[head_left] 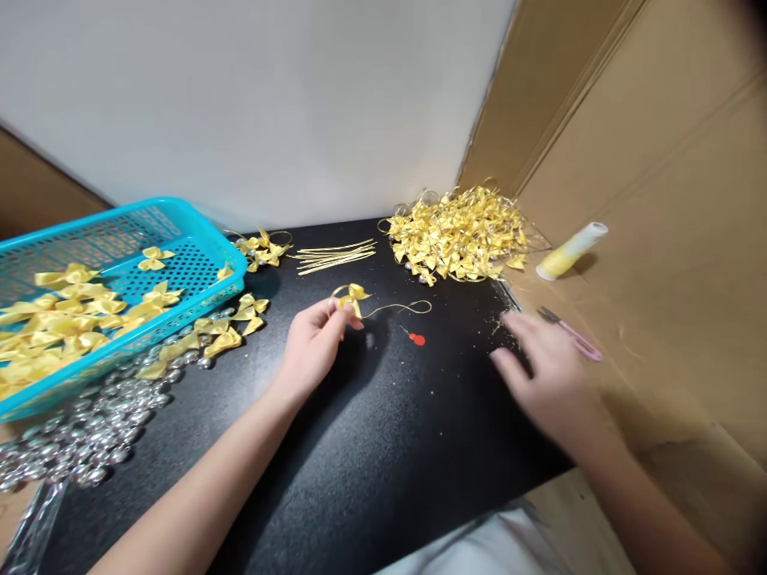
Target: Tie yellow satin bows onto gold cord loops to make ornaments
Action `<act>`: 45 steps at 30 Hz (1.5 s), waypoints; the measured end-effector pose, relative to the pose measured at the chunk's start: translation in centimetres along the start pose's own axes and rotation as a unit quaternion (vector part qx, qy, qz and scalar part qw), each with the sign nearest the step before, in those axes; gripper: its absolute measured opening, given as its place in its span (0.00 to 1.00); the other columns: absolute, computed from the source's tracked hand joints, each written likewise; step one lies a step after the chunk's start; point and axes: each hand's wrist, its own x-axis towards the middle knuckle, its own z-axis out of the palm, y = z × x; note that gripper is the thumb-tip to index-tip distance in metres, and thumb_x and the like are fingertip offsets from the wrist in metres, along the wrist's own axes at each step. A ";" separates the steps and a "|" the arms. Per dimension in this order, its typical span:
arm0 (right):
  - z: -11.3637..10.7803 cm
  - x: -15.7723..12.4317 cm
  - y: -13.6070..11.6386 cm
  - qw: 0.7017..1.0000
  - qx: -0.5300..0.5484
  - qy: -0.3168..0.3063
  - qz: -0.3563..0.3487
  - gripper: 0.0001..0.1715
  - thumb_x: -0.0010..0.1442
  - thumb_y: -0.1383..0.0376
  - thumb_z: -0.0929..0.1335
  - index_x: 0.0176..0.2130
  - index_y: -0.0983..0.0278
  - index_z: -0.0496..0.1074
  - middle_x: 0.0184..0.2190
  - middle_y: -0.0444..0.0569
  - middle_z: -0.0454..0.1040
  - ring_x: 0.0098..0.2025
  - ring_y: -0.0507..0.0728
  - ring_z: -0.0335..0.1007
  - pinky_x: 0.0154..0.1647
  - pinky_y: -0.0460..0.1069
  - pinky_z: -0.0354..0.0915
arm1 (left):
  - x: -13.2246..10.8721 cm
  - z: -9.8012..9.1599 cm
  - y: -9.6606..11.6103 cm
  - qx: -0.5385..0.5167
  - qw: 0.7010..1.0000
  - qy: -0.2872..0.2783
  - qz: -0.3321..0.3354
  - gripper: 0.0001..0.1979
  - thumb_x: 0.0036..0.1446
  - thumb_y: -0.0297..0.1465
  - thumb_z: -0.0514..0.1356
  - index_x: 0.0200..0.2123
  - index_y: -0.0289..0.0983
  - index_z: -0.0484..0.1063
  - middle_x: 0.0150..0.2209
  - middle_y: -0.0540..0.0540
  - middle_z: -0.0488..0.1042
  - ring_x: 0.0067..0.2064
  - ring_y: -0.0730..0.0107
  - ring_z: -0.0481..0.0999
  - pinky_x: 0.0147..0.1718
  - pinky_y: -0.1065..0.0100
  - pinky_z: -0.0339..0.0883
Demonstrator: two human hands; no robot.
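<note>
At the far left, we see a turquoise plastic basket point(185, 255) with open-weave sides, partly filled with yellow satin bows point(72, 315). Along its near side spreads a heap of shiny silver beads point(96, 431), with several loose bows point(223, 342) beside its upper end. Just beyond the basket's right corner lies a small bunch of finished-looking bows point(264, 249) with cords.

Next, on a black tabletop point(359, 447), our left hand point(327, 331) pinches one yellow bow point(355, 294) between thumb and fingers, near the middle of the table. A thin gold cord point(413, 306) trails rightward from these fingers and curls into a loop. Behind, we find a row of straight golden strips point(335, 257); in front of the loop lies a small red tag point(417, 339) with a thin metallic end.

Further right, a large mound of corded bows point(459, 235) sits at the back. Nearer us, our right hand point(539, 367) is blurred, its fingers spread and gripping nothing visible; we cannot tell whether it touches the table. Just beside it lies a pink-handled tool point(581, 343), and behind that a yellow-and-white spool point(572, 251) near brown cardboard point(677, 160).
</note>
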 end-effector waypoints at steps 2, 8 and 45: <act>0.3 -0.2 -6.0 0.976 0.089 -0.125 -0.152 0.33 0.67 0.56 0.62 0.66 0.67 0.58 0.66 0.56 0.60 0.68 0.64 0.51 0.65 0.60 0.55 | -0.2 0.0 -0.2 -0.008 1.000 -0.024 0.013 0.14 0.53 0.38 0.60 0.20 0.36 0.69 0.21 0.50 0.69 0.25 0.74 0.64 0.24 0.72 0.56; 2.2 -1.0 -12.5 0.893 0.200 -0.309 -0.260 0.45 0.66 0.45 0.59 0.70 0.68 0.47 0.72 0.54 0.42 0.73 0.60 0.36 0.72 0.61 0.41 | -0.8 0.0 -0.4 -0.073 0.997 -0.013 -0.024 0.13 0.52 0.36 0.58 0.19 0.36 0.68 0.20 0.51 0.67 0.23 0.75 0.60 0.23 0.71 0.53; -0.2 11.3 -12.6 0.885 0.373 0.148 -0.235 0.03 0.64 0.70 0.64 0.36 0.62 0.66 0.29 0.46 0.70 0.32 0.54 0.65 0.35 0.50 0.62 | -4.5 -1.3 3.4 0.184 0.904 0.110 0.371 0.12 0.64 0.27 0.52 0.26 0.38 0.64 0.26 0.49 0.67 0.28 0.71 0.65 0.29 0.68 0.58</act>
